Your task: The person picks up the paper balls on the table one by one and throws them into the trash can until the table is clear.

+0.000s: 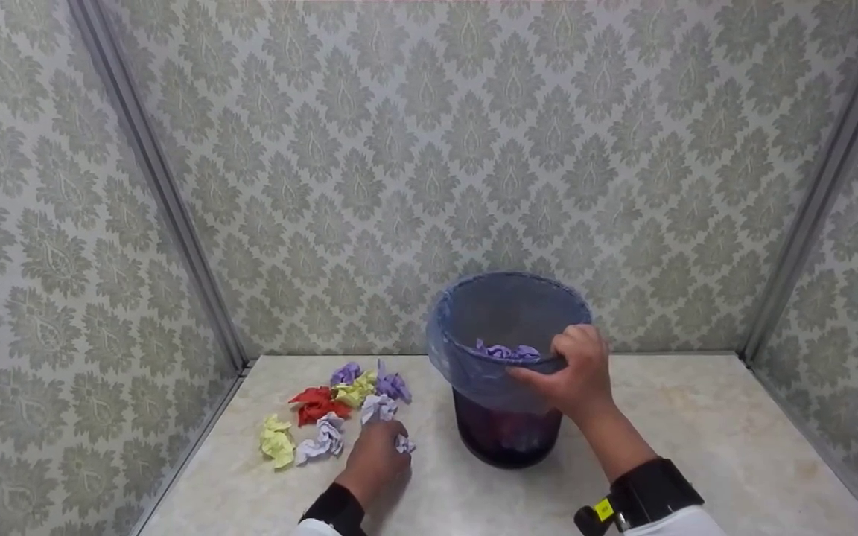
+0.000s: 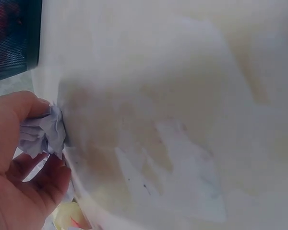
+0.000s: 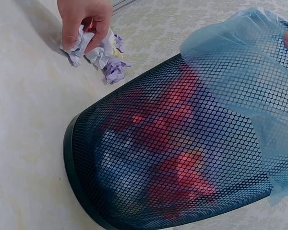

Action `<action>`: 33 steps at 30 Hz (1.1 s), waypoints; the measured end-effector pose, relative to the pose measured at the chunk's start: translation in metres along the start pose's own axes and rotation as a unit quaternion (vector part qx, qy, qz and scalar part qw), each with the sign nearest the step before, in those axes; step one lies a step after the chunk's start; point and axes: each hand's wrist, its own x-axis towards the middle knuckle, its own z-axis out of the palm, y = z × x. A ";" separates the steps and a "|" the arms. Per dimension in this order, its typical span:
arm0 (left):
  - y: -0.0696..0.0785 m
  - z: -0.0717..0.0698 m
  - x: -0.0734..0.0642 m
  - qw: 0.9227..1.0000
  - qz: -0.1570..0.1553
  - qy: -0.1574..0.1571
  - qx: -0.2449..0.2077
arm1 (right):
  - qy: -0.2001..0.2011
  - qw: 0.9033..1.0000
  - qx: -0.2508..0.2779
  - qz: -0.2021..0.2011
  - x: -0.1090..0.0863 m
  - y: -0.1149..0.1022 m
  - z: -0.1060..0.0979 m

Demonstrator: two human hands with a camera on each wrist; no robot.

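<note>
In the head view my left hand [image 1: 378, 455] is low over the table and pinches a crumpled white paper ball [image 1: 404, 444]. The left wrist view shows this paper [image 2: 47, 132] between thumb and fingers. My right hand [image 1: 579, 368] grips the rim of a dark mesh wastebasket [image 1: 507, 439], thumb outside, over its blue plastic bin liner [image 1: 466, 376]. The basket leans slightly. Purple crumpled paper [image 1: 507, 351] shows inside it, and the right wrist view reveals red and white paper balls [image 3: 177, 177] through the mesh.
Left of the basket lie more crumpled papers: a red one [image 1: 319, 404], yellow ones [image 1: 277, 441], purple ones [image 1: 393, 385] and white ones [image 1: 322, 439]. Patterned wall panels [image 1: 429, 149] enclose the pale table [image 1: 667, 424] at the back and sides.
</note>
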 end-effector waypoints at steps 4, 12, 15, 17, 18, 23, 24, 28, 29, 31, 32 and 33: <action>0.001 0.003 0.001 1.000 -0.025 -0.007 -0.013 | 0.005 1.000 0.003 -0.007 0.001 0.000 0.000; -0.007 0.002 0.000 0.996 -0.062 -0.041 -0.045 | 0.003 1.000 0.000 -0.004 -0.001 -0.001 0.003; -0.009 0.001 -0.003 0.997 -0.052 -0.046 -0.046 | 0.001 1.000 -0.003 -0.002 -0.003 0.000 0.003; -0.009 -0.001 -0.004 0.996 -0.049 -0.051 -0.049 | 0.000 1.000 -0.004 -0.001 -0.003 0.000 0.003; -0.009 -0.003 -0.005 0.996 -0.050 -0.053 -0.053 | 0.000 1.000 -0.006 0.000 -0.004 0.001 0.003; -0.009 -0.018 -0.007 0.997 -0.027 -0.026 -0.065 | -0.002 1.000 -0.009 0.001 -0.004 0.000 0.001; -0.008 -0.023 -0.007 0.998 -0.016 -0.011 -0.066 | -0.002 1.000 -0.010 0.001 -0.004 0.000 0.001; 0.002 -0.047 -0.006 0.996 0.006 0.047 -0.072 | 0.002 1.000 -0.008 -0.001 -0.002 0.000 0.001; 0.006 -0.055 -0.005 0.995 0.005 0.058 -0.079 | 0.003 1.000 -0.008 -0.001 -0.002 0.000 0.001; 0.016 -0.071 -0.003 0.993 -0.009 0.073 -0.090 | 0.005 1.000 -0.008 0.000 -0.001 0.001 0.002; 0.021 -0.080 -0.002 0.992 -0.014 0.081 -0.094 | 0.006 1.000 -0.009 0.000 -0.001 0.001 0.002; 0.025 -0.089 -0.001 0.991 -0.018 0.089 -0.094 | 0.006 1.000 -0.009 0.000 -0.001 0.001 0.002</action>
